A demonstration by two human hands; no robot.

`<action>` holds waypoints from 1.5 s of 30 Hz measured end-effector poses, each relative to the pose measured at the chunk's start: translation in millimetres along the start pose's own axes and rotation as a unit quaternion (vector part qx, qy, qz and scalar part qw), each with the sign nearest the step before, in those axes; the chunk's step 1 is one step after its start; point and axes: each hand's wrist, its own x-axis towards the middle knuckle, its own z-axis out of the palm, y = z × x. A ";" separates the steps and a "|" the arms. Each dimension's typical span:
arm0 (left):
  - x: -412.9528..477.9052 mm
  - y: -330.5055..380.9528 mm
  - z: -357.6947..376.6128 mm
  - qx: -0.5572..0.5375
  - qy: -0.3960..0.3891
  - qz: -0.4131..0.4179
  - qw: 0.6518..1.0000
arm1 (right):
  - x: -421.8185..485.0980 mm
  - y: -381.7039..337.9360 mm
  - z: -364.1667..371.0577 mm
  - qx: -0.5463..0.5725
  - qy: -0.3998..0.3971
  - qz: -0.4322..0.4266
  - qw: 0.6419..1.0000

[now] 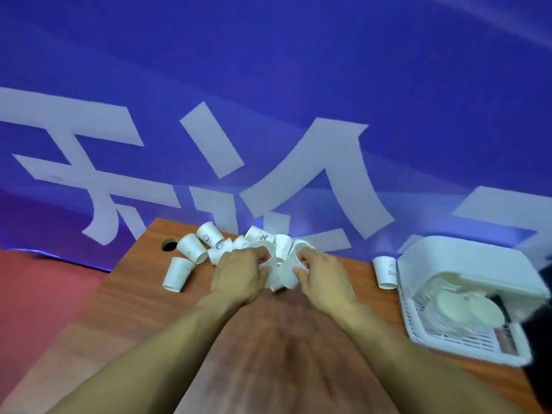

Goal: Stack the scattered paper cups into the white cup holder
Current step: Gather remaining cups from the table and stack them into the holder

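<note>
Several white paper cups (192, 248) lie scattered at the far edge of the wooden table (134, 294). My left hand (240, 276) grips one white cup (268, 258) by its rim, fingers curled inside it. My right hand (321, 277) grips another white cup (291, 264) the same way, right beside the first. The two held cups touch at the middle. The white cup holder (466, 264), a slotted plastic box with a raised lid, stands at the right with stacked cups inside. One cup (386, 271) lies against its left side.
A blue banner (268, 115) with large white characters hangs behind the table. A round cable hole (169, 245) is in the table's far left corner. Red floor (35, 294) shows to the left. A dark object (542, 309) sits at the right edge.
</note>
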 end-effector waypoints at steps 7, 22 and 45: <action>8.9 156.5 53.5 -0.033 -0.008 0.091 0.995 | -73.8 135.4 -92.2 -0.066 0.092 0.061 0.992; 34.1 351.5 154.1 0.032 -0.011 0.187 0.982 | -140.3 326.4 -163.6 -0.135 0.123 0.144 0.973; 50.9 356.0 249.2 0.085 -0.037 0.302 0.949 | -124.2 396.4 -87.1 -0.167 0.039 0.085 0.982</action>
